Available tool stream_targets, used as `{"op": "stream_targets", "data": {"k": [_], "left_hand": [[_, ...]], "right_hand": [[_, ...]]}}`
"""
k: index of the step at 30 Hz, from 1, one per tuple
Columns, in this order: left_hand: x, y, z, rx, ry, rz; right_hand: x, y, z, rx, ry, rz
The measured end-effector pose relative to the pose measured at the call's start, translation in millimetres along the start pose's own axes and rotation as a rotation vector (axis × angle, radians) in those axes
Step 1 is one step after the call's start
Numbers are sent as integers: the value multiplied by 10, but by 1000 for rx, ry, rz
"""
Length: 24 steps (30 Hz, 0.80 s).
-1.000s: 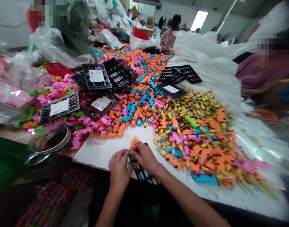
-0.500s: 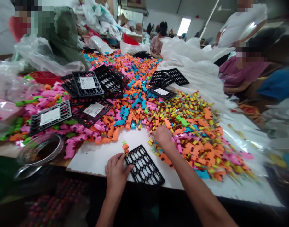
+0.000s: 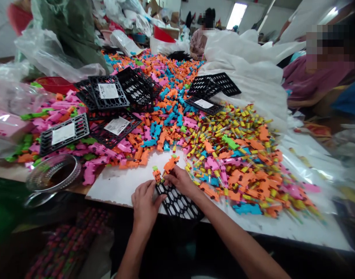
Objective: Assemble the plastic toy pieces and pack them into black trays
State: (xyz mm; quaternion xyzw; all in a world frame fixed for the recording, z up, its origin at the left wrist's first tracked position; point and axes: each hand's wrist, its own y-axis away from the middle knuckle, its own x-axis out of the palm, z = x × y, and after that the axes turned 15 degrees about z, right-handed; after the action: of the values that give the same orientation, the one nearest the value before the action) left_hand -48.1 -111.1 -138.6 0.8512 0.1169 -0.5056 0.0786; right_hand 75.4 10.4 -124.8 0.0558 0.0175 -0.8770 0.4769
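A black lattice tray (image 3: 180,204) lies at the front edge of the white tabletop. My left hand (image 3: 145,199) grips its upper left corner, thumb over the frame. At that corner a small orange piece with a green top (image 3: 156,174) stands upright beside my fingertips. Between the pinched fingers of my right hand (image 3: 180,180) is an orange toy car (image 3: 171,164), held just above the tray's upper edge. A small yellow and red piece (image 3: 174,148) shows right behind the car.
Yellow tubes (image 3: 218,128) mixed with toy cars are heaped on the right. More black trays (image 3: 107,97) lie on the colourful pile at the left. A clear round container (image 3: 54,174) sits at the left edge. A person in purple (image 3: 313,81) is at the right.
My right hand has come back from the pile toward the tray and now has an orange toy car in its fingers. My left hand still holds the tray corner. The view has shifted slightly.
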Motion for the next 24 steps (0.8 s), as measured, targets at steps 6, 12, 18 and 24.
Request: {"op": "stream_targets", "data": {"k": [6,12,18,24], "left_hand": [[19,-14,42,4,-9,-1],[63,-93,155,14,-29,20],[31,-57,63,3,-7,-13],[-1,-36,11,18,-11,-5]], "right_hand": [[40,3,54,-143,424,23],[-267,94,311,-55,723,-62],[-1100,486,722,767,1176,-586],[-917,489,664,469,773,-522]]}}
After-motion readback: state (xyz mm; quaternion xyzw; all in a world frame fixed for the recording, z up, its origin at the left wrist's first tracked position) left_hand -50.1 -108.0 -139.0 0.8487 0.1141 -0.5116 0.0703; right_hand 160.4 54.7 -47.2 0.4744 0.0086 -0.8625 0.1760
